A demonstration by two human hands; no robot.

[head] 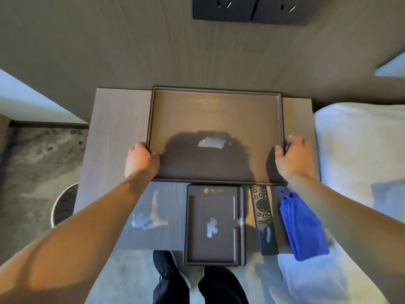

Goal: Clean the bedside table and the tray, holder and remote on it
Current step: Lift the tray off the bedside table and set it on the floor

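Tray: the tray [215,90] lies on the back half of the table [114,132], close to the wall. Its long axis runs left to right.
Left hand: the left hand [141,160] grips the left short side of the tray, fingers curled over the rim, toward the near corner.
Right hand: the right hand [294,157] grips the right short side at about the same depth, thumb over the rim on the inside.
Lifted or not: I cannot tell if the tray rests flat on the table or is a little raised.
Key relation: the grips are on both short sides but toward the near edge, so most of the tray lies beyond the hands. In a lift the far side will probably want to dip.
Dirt: a white smear [211,142] sits on the tray floor between the hands. More marks show on the table, holder and remote.
Holder: the holder [210,249] is just in front of the tray. Its long axis runs near to far, and its near end hangs over the table front.
Remote: the remote [263,216] is just right of the holder, almost parallel to it, with its button end toward the tray.
Cloth: the blue cloth [303,227] lies right of the remote, under the right forearm, so the right hand is nearer to it.
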